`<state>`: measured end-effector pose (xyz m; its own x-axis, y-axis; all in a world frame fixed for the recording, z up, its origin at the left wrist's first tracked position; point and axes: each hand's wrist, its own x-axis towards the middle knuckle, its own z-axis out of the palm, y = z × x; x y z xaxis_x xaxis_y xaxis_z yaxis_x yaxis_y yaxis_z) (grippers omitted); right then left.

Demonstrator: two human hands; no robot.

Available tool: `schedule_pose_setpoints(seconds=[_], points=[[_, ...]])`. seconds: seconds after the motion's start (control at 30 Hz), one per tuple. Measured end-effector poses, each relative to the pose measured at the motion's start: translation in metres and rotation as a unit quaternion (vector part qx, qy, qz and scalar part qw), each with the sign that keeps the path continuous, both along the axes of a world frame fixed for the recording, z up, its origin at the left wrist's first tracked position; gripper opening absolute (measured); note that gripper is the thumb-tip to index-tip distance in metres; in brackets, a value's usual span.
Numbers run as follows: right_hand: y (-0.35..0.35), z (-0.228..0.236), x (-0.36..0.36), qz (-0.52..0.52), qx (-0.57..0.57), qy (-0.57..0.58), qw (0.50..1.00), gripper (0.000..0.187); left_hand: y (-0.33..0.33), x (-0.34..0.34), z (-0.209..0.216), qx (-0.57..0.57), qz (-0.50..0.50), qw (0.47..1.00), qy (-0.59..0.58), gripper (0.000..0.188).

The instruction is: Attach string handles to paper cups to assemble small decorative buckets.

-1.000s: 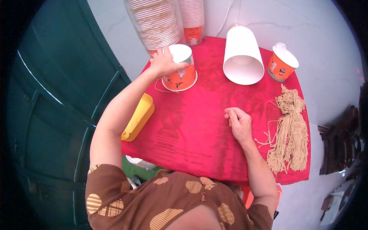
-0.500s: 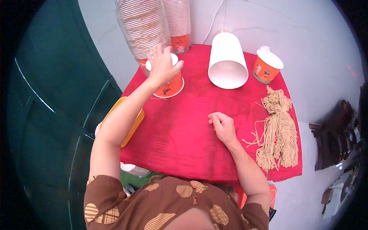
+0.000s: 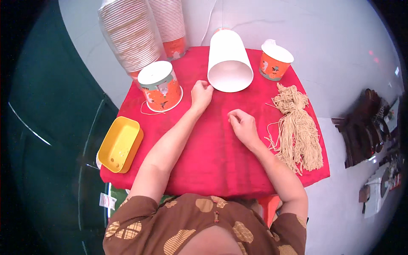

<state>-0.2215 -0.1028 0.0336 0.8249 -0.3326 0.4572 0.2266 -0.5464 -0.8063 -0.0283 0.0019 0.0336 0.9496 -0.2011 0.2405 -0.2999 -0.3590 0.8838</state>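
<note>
My left hand (image 3: 201, 96), fingers curled inward and no object visible in them, is beside the near rim of a white paper tub stack (image 3: 230, 59) lying on its side. I cannot tell whether the fingertips touch that rim. To the right, my right hand (image 3: 244, 125) is closed over the cloth; its fingers hide whatever they may hold. An orange printed paper tub (image 3: 162, 91) stands upside down at left, white base up, with a thin string (image 3: 149, 113) by its rim. A tan yarn bundle (image 3: 296, 127), tied near its top, lies at the right.
Tall stacks of paper tubs (image 3: 129, 36) in clear plastic rise at the back left. An upright orange tub (image 3: 274, 63) with white material at its rim stands at the back right. A yellow tray (image 3: 135, 142) sits at the left edge of the red-clothed table (image 3: 204, 170).
My left hand has let go of the upside-down tub and moved right to the lying stack. The yellow tray now shows fully. My right hand stays closed; the view has shifted.
</note>
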Motion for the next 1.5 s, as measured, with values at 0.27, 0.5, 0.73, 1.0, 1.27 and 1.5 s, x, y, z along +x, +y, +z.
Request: schedule_pose_setpoints(seconds=[0.27,0.5,0.73,1.0,1.27,1.5], points=[[-0.074,-0.015,0.051,-0.177,-0.035,-0.049,0.982,0.014,0.002,-0.008,-0.012,-0.243,-0.112,0.961,0.072,0.042],[-0.102,-0.015,0.096,-0.217,-0.001,-0.064,0.974,0.024,0.009,-0.005,-0.012,-0.288,-0.196,0.933,0.094,0.04],[-0.108,-0.02,0.109,-0.206,0.051,-0.102,0.972,0.014,0.012,-0.004,-0.011,-0.305,-0.217,0.922,0.1,0.042],[-0.114,-0.026,0.113,-0.181,0.079,-0.088,0.976,0.015,0.012,-0.005,-0.003,-0.283,-0.234,0.926,0.085,0.044],[-0.11,-0.027,0.114,-0.196,0.062,-0.102,0.973,0.012,0.011,-0.009,-0.003,-0.286,-0.24,0.922,0.097,0.041],[-0.106,-0.029,0.115,-0.194,0.068,-0.103,0.973,0.012,0.012,-0.007,-0.006,-0.267,-0.257,0.926,0.071,0.043]])
